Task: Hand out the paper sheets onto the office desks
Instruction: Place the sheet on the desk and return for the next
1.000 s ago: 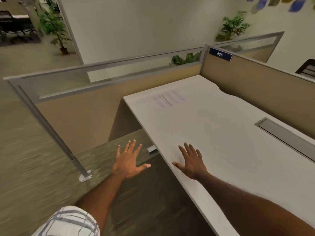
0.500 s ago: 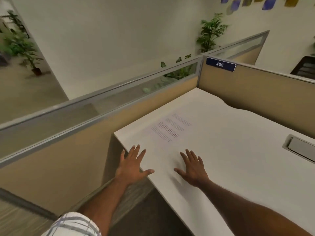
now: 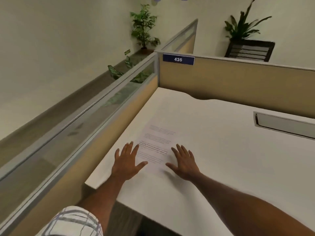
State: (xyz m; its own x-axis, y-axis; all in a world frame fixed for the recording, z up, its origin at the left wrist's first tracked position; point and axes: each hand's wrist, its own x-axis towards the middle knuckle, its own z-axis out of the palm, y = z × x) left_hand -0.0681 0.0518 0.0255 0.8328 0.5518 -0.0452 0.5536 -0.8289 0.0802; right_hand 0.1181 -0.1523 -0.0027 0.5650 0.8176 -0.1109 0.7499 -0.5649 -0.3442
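Fingers of my left hand are spread flat and wide, palm down, gripping nothing; the thumb points toward the printed sheet and the fingertips lie at its left edge. My right hand is the same, fingers splayed and flat, empty, at the sheet's right side, with its thumb reaching in toward the lower part of the page. Whether either palm truly presses the surface or floats just over it, I cannot tell. Between my two hands the sheet lies flat on the white desk, near the desk's left edge, its lines of small print too blurred to read. My left forearm comes out of a plaid short sleeve. Along the left of the desk runs a tan partition with a glass strip on top; a second partition at the back carries a blue plate reading 435. A grey cable tray is set into the desk at the right. Potted plants stand beyond by the wall.
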